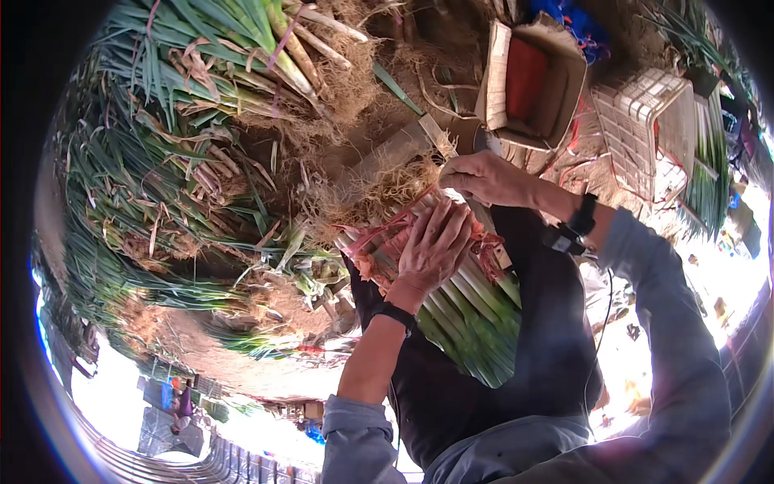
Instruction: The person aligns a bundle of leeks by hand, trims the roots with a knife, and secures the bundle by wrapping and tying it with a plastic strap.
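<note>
A bundle of large green onions lies across my lap, white stalks toward the roots and green leaves toward me. Reddish wrapping and ties go around its white part. My left hand rests on this wrapped part with its fingers stretched out flat. Beside the root end, my right hand is closed with its fingertips pinched together. What they hold is hidden. Tangled pale roots stick out just left of those fingertips.
Heaps of green onions cover the ground at left, with a tied bundle at the top. An open cardboard box stands beyond my right hand. A pale plastic crate sits farther right, beside more green onions.
</note>
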Motion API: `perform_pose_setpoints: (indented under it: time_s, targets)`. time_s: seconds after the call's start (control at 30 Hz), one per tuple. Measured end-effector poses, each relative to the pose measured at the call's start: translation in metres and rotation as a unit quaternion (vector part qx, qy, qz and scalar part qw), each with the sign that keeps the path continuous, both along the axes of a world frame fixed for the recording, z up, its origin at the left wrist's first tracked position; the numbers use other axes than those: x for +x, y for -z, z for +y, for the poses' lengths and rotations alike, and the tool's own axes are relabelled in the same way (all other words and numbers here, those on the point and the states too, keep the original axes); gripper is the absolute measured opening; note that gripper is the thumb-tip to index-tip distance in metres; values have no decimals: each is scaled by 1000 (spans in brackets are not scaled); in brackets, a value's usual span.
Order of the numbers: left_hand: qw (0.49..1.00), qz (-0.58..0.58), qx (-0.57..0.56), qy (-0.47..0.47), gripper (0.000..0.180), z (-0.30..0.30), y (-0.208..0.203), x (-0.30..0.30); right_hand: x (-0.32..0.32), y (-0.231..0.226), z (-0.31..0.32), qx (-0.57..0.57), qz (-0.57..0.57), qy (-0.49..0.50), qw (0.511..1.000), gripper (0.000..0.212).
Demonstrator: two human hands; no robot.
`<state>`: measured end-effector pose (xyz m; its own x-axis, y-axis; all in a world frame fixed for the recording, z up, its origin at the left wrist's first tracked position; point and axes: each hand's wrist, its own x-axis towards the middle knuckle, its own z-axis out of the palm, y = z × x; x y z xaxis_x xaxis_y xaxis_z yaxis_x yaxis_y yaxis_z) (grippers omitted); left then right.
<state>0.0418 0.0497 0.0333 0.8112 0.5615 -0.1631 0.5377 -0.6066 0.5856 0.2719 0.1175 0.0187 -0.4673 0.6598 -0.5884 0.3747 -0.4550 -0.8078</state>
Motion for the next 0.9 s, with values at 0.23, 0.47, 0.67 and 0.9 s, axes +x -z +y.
perform_pose_setpoints:
  time_s: [0.23, 0.47, 0.67, 0.9]
  targets:
    - [1000, -17, -2, -11, 52, 1, 0, 4, -20, -16, 67, 207, -135, -12, 969, 44]
    - [999, -49, -18, -11, 51, 5, -2, 2, -93, 29, 71, 144, -149, -170, 963, 35]
    - [998, -53, -8, -25, 51, 3, 1, -14, -113, 53, 91, 144, -234, -222, 936, 24]
    - [994, -99, 0, -45, 50, 4, 3, 0, -50, 59, 145, 49, -278, -245, 928, 42]
